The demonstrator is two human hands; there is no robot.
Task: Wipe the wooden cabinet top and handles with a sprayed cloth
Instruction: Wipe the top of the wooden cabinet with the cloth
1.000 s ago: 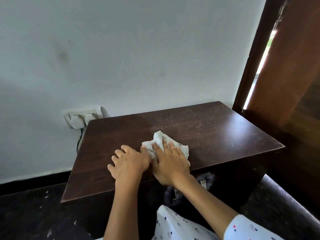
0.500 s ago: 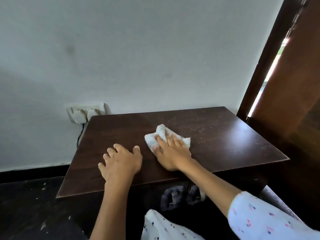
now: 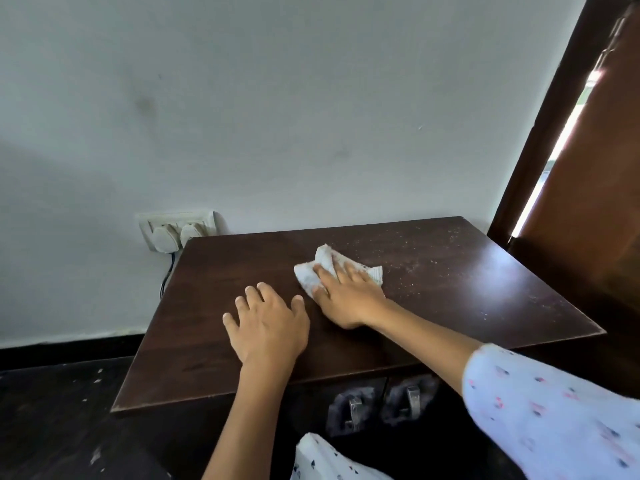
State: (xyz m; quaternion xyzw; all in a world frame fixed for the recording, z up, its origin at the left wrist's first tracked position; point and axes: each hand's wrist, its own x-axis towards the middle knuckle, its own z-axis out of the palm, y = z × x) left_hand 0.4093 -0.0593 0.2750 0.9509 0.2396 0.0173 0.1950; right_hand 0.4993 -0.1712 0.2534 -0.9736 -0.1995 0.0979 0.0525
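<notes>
Right hand (image 3: 349, 296) lies flat on a crumpled white cloth (image 3: 313, 271), fingers straight and close together, pressing it onto the dark brown wooden cabinet top (image 3: 450, 306). The cloth sits mid-top, a little toward the back edge; part of it bunches up beyond the fingertips and a corner sticks out to the right.

Left hand (image 3: 268, 323) rests palm-down on the bare wood just beside the right one, fingers spread, holding nothing (looks like a brace for leaning in).

Pale dust specks cover the right and rear part of the top; the left part reads darker and cleaner. Judgement: the top is roughly half done and the stroke in hand is heading into the dusty right side.

Two metal handles (image 3: 381, 405) show below the front edge, on the cabinet's dark front, apparently untouched.

To do this step well:
- Keep the palm flat so the whole pad of cloth bears down, not just the fingertips.
- Work in overlapping passes toward the right and rear edges, so grit is carried off and not smeared back onto clean wood.
- Refold the bunched part; a loose fold may drag specks about.
- Keep the left hand off the swept area, or it may leave prints.

A white wall socket with two plugs (image 3: 176, 232) sits just behind the left rear corner; keep a damp cloth away from it.
</notes>
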